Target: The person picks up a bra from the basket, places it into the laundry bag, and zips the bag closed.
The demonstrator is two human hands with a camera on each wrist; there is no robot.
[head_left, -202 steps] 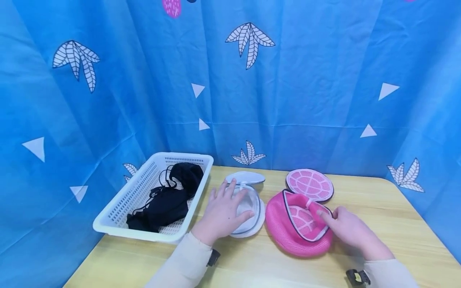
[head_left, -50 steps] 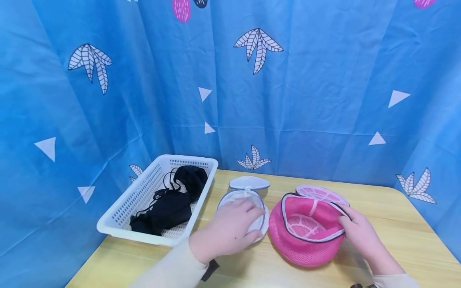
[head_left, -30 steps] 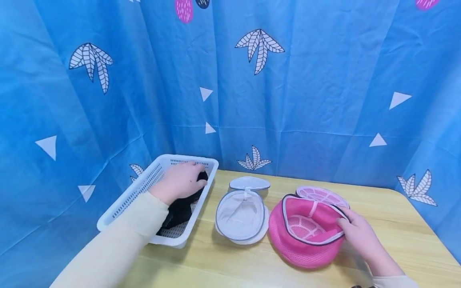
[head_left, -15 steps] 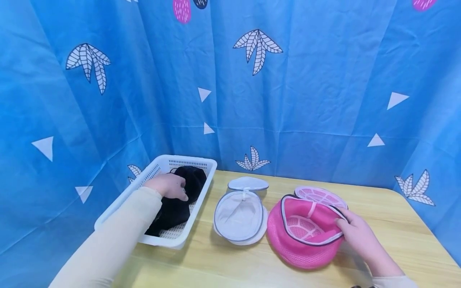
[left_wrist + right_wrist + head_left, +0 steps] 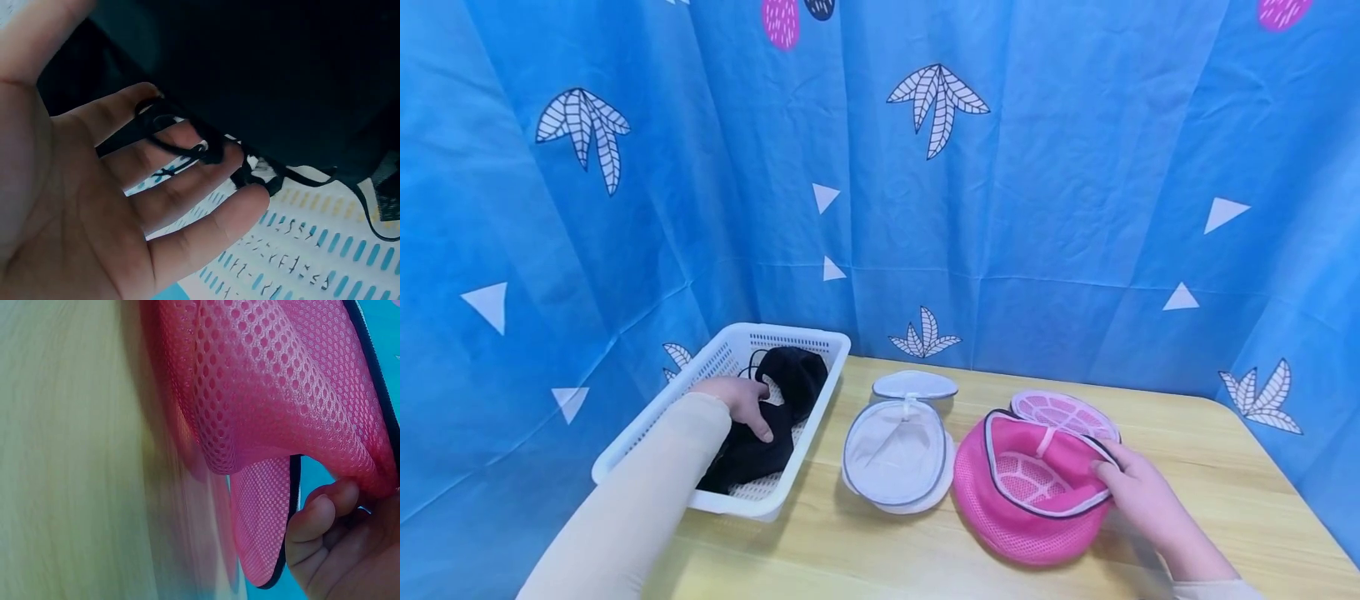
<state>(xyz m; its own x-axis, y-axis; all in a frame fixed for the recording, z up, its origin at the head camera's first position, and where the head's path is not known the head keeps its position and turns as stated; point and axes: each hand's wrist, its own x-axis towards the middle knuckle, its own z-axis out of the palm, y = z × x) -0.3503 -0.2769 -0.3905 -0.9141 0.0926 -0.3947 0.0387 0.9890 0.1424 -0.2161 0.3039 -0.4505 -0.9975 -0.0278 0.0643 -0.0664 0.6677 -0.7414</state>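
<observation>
In the head view my left hand [image 5: 739, 402] reaches into the white plastic basket [image 5: 662, 415], over a near black cloth item [image 5: 752, 458]. The left wrist view has its fingers spread and nearly straight, their tips against black fabric [image 5: 269, 75] and a thin looped cord [image 5: 165, 147]. Another black cloth item [image 5: 793, 375] lies farther back in the basket. My right hand [image 5: 1142, 496] pinches the dark-edged rim of a round pink mesh laundry bag [image 5: 1022, 533], whose mouth gapes with its lid [image 5: 1063, 412] folded back. Pink mesh [image 5: 262, 387] hangs beside those fingers in the right wrist view.
Between basket and pink bag stands a white round laundry bag [image 5: 895, 454], unzipped, its lid [image 5: 915, 385] tipped back. All rest on a light wooden table [image 5: 850, 558]. A blue patterned curtain [image 5: 910, 208] borders the table at the back and sides.
My left hand has left the white bag and entered the basket, then shifted from the far black item toward the near one. My right hand still holds the pink rim, its mouth wider than at first.
</observation>
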